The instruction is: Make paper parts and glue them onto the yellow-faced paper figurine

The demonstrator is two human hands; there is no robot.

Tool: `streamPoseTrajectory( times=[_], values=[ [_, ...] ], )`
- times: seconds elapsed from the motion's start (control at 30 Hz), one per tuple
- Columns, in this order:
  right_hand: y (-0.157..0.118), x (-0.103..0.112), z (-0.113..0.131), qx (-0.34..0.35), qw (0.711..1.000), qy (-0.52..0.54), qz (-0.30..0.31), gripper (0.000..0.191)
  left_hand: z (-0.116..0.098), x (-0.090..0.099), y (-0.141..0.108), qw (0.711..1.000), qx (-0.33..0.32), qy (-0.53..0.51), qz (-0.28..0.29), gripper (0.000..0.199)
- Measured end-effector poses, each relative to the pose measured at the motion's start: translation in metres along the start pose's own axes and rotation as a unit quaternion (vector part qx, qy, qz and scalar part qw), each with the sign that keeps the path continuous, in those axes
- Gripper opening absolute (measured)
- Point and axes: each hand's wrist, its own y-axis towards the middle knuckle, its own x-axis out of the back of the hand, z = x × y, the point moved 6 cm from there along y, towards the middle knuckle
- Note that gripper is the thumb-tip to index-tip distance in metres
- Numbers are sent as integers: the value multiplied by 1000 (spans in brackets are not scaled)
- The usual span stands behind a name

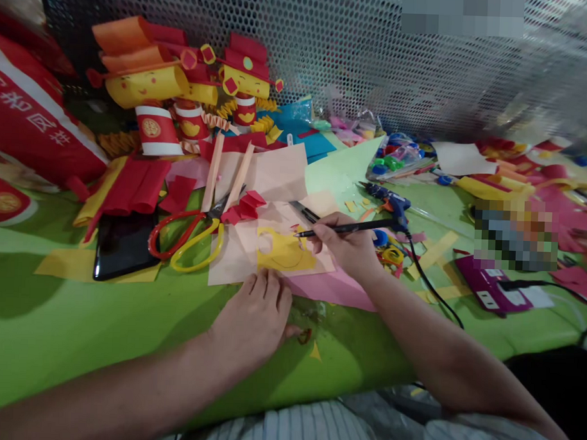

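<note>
My right hand (pixel 343 247) grips a black pen (pixel 363 226), its tip over a small piece of yellow paper (pixel 283 255). A curved line is drawn on the yellow paper. My left hand (pixel 254 315) rests with fingers lying at the lower edge of that paper, thumb apart on the green table (pixel 173 344). Beneath the yellow piece are pale peach sheets (pixel 229 272) and a pink sheet (pixel 336 289). Scissors (pixel 196 242) with one red and one yellow handle lie left of it. A dark utility knife (pixel 304 211) lies just behind the pen's tip.
Paper-cup figures with yellow heads (pixel 146 86) stand at the back left. A black phone (pixel 126 245) lies left of the scissors. On the right are a blue glue gun (pixel 385 196) with its cord, a purple power strip (pixel 491 284) and paper scraps. A metal mesh (pixel 328 48) rises behind.
</note>
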Motion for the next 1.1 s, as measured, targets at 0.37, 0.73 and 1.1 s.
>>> streamPoseTrajectory(
  times=[0.37,0.73,1.1],
  values=[
    [-10,-15,-13,-34,998,-25,45,34,0,-3,-1,1000,-15,-13,1,52],
    [-10,-34,-9,10,993,-67,95,9,-1,-5,-1,1000,-19,-17,-4,55],
    [-9,-36,-8,10,992,-74,104,6,-1,-8,-1,999,-16,-21,23,56]
  ],
)
